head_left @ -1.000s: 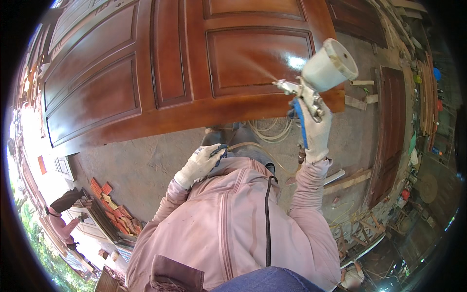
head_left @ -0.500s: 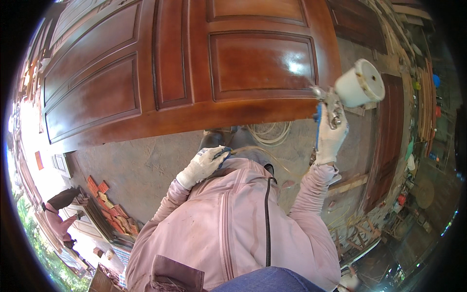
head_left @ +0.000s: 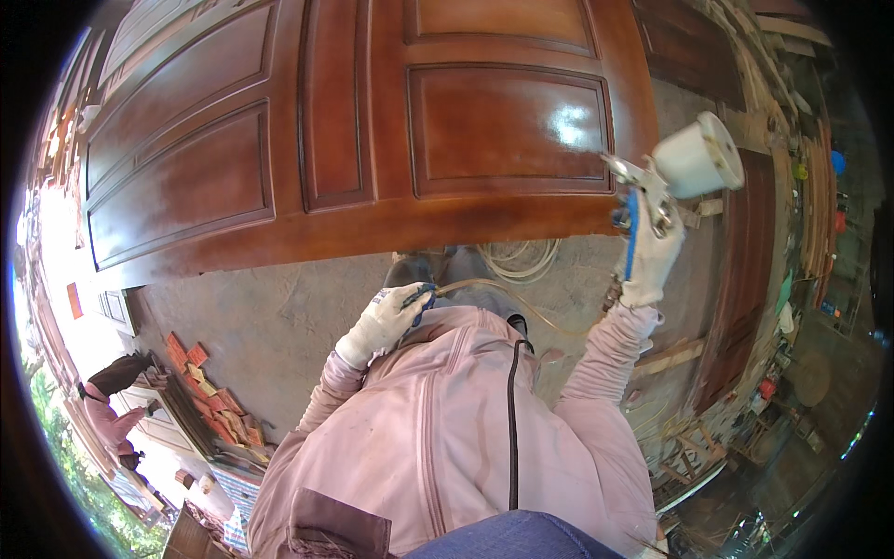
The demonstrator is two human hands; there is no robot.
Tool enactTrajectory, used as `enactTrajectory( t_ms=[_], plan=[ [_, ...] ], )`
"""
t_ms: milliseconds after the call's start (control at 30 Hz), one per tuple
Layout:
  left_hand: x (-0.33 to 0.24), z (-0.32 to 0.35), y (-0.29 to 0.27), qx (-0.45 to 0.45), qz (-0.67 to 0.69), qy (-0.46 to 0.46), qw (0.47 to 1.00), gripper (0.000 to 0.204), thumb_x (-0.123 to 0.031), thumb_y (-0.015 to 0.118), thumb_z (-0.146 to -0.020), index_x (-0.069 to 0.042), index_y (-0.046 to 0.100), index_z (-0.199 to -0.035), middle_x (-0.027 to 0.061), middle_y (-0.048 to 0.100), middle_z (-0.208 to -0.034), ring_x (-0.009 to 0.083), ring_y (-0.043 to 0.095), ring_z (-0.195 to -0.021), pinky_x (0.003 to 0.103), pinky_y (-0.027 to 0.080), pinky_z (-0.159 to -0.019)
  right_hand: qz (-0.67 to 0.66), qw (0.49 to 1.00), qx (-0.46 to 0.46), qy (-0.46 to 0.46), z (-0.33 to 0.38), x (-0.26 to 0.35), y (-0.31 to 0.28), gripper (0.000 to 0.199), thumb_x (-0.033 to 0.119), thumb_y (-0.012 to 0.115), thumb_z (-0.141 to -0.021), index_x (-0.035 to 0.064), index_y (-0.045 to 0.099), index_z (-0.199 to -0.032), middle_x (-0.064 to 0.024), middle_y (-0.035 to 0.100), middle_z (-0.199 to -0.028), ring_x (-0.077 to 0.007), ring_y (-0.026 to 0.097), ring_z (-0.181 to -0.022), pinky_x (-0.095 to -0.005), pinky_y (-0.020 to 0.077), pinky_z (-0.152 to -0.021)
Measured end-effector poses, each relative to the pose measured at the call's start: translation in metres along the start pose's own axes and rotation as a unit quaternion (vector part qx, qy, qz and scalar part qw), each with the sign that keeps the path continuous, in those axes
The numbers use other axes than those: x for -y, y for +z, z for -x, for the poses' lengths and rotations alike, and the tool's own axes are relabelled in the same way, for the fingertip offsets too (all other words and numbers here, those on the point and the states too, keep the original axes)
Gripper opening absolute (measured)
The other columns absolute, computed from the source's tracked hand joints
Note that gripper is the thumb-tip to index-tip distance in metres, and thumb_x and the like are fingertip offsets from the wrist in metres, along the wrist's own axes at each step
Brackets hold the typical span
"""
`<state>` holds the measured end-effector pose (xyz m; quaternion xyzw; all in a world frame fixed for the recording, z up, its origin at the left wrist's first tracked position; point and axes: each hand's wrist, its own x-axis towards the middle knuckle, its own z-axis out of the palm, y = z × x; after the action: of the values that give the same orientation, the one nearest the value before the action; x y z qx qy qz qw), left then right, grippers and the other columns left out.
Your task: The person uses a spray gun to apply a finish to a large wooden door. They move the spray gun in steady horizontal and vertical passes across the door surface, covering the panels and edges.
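You stand on a grey concrete floor (head_left: 279, 326), dusty and mottled, in a woodworking yard. A large reddish-brown panelled door (head_left: 354, 130) rests on it ahead of you. A coil of pale hose (head_left: 521, 261) lies by the door's lower edge. Reddish bricks (head_left: 200, 391) sit stacked to your left, timber offcuts (head_left: 675, 354) to your right.

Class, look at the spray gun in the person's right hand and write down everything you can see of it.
The spray gun has a shiny metal body, a round white cup on top and a blue trigger or handle part. It is held raised, nozzle towards the glossy brown door, near its lower right corner. The gloved right hand grips it from below.
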<state>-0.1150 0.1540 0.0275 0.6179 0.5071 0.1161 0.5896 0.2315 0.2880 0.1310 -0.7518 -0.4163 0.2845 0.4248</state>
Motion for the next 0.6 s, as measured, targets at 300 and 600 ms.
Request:
enactTrajectory(
  t_ms=[300,600],
  plan=[
    [0.01,-0.009,0.011,-0.145,-0.161,0.264,0.94,0.026,-0.01,0.062,-0.093,0.006,0.062,-0.113,0.0196,0.067,-0.096,0.0323,0.065,-0.074,0.04,0.052,-0.068,0.127,0.967,-0.108,-0.191,-0.053,-0.011,-0.004,0.029,0.012,0.064,-0.094,-0.0007,0.065,-0.12,-0.0039,0.068,-0.095,-0.0097,0.062,-0.075,-0.028,0.0522,-0.064],
    [-0.016,-0.018,0.0,-0.083,0.119,-0.035,0.989,0.026,-0.015,0.056,-0.097,0.005,0.061,-0.111,0.0157,0.066,-0.087,0.0298,0.063,-0.072,0.038,0.05,-0.066,0.041,0.99,0.072,-0.114,-0.09,0.03,0.079,0.025,0.01,0.066,-0.092,-0.0021,0.067,-0.114,-0.0081,0.073,-0.093,-0.0121,0.068,-0.074,-0.028,0.0534,-0.066]
  ],
)
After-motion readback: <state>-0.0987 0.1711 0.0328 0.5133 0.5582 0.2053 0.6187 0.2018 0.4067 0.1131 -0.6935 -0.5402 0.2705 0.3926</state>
